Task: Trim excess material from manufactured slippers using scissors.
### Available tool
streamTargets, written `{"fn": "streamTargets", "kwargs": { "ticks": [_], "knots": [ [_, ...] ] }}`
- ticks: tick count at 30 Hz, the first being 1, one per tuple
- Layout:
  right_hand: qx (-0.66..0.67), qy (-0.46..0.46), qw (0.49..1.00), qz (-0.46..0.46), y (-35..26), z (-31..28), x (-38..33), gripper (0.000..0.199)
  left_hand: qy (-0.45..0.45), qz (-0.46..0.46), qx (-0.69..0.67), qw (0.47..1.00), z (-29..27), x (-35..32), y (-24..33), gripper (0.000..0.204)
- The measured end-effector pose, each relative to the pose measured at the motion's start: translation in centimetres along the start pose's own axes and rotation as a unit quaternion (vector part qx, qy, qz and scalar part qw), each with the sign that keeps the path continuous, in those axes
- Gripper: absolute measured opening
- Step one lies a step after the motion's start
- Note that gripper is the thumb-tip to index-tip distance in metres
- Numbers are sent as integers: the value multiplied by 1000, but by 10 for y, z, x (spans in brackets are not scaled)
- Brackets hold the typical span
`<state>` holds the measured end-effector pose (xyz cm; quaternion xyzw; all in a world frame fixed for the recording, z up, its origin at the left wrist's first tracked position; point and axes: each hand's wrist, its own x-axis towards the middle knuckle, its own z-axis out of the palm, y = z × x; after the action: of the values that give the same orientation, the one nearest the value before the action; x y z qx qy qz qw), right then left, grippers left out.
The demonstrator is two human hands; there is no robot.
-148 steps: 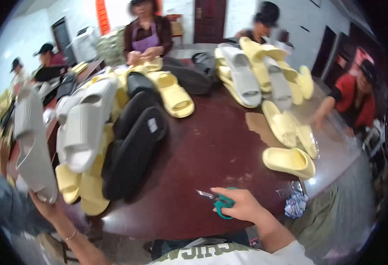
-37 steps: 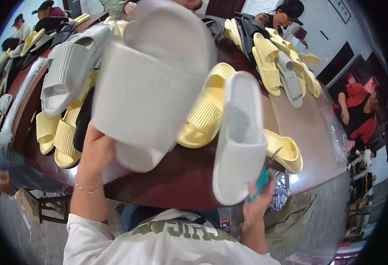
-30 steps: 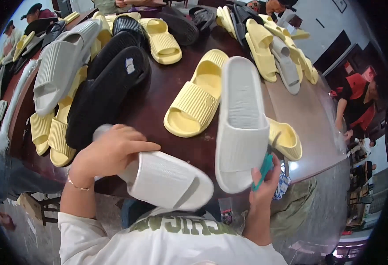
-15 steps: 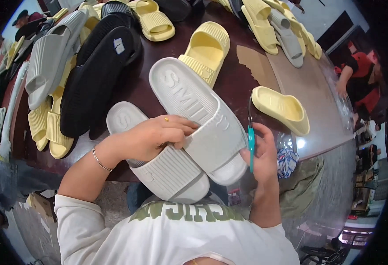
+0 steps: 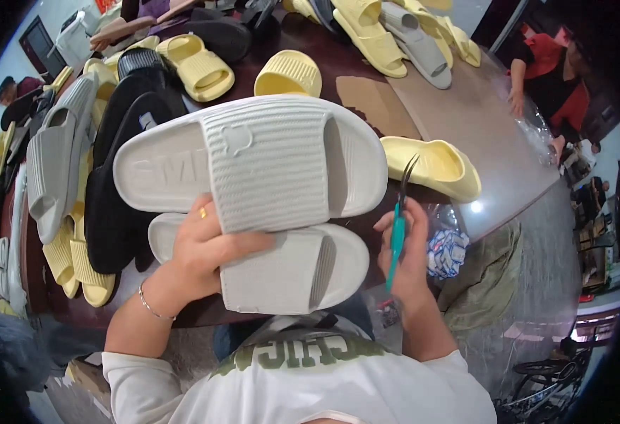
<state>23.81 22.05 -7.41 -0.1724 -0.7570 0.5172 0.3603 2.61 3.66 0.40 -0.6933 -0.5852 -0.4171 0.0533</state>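
My left hand (image 5: 200,251) grips a pair of light grey slide sandals, with its thumb along the edge where they meet. The larger-looking upper slide (image 5: 267,169) shows its ribbed strap with a small raised emblem. Below it, the other slide (image 5: 271,275) turns a smoother strap side up, and its heel end is partly behind my hand. In my right hand (image 5: 414,247) is a pair of teal tweezers (image 5: 397,247) with a dark curved tip pointing up, apart from the sandals. A yellow slide (image 5: 440,169) lies just beyond the tip.
Grey slides (image 5: 56,155), black slides (image 5: 119,205) and yellow slides (image 5: 91,272) are heaped at the left of the dark table. Another yellow slide (image 5: 289,74), cardboard (image 5: 373,106) and more footwear lie farther back. A crumpled plastic bag (image 5: 448,251) sits right. A co-worker (image 5: 553,78) is at far right.
The slides have turned from slanting to roughly level, heels left, and the upper one has risen closer to view. My left hand shifted its hold; the tweezers now tilt with their tip rightward.
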Motion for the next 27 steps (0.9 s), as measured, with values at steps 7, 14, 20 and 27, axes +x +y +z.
{"fn": "streamTargets", "kwargs": {
  "ticks": [7, 14, 20, 27],
  "knots": [
    [30, -47, 997, 46, -19, -3, -9, 77, 53, -50, 20, 997, -11, -21, -5, 33],
    [85, -89, 990, 64, -24, 16, -5, 69, 262, -194, -38, 945, -74, -85, -35, 39],
    [158, -128, 976, 73, -30, 62, -3, 59, 302, -264, -180, 898, -19, -35, -40, 41],
    [121, -152, 974, 116, -32, 98, 20, 54, 329, -319, -384, 801, -10, -42, -39, 44]
  ]
}}
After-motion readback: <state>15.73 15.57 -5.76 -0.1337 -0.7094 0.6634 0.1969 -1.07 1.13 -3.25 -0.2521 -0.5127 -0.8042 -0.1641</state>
